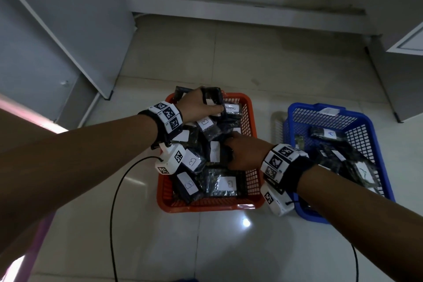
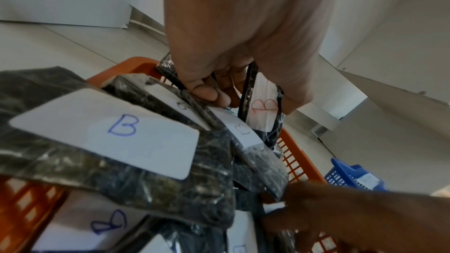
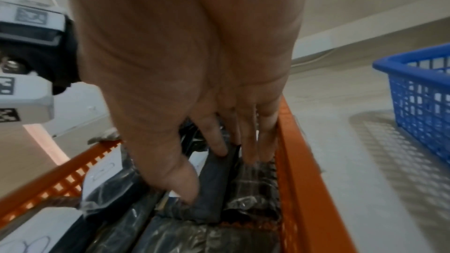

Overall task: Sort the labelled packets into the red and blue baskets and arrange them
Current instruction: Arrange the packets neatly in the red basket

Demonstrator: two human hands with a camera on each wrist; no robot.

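Observation:
The red basket (image 1: 206,207) sits on the floor, full of dark packets with white B labels (image 1: 192,161). My left hand (image 1: 201,103) is at its far end and grips upright packets (image 1: 214,96); the left wrist view shows its fingers (image 2: 207,91) curled round a packet with a red B label (image 2: 264,107). My right hand (image 1: 240,151) reaches down into the basket's right side. There its thumb and index finger pinch a dark packet (image 3: 214,195) beside the basket wall (image 3: 299,180). The blue basket (image 1: 288,121) to the right holds packets labelled A (image 1: 330,134).
Both baskets stand on a pale tiled floor. Grey cabinet doors (image 1: 68,41) rise at the left and a white cabinet (image 1: 407,41) at the right. A black cable (image 1: 114,201) runs over the floor near the red basket's left side.

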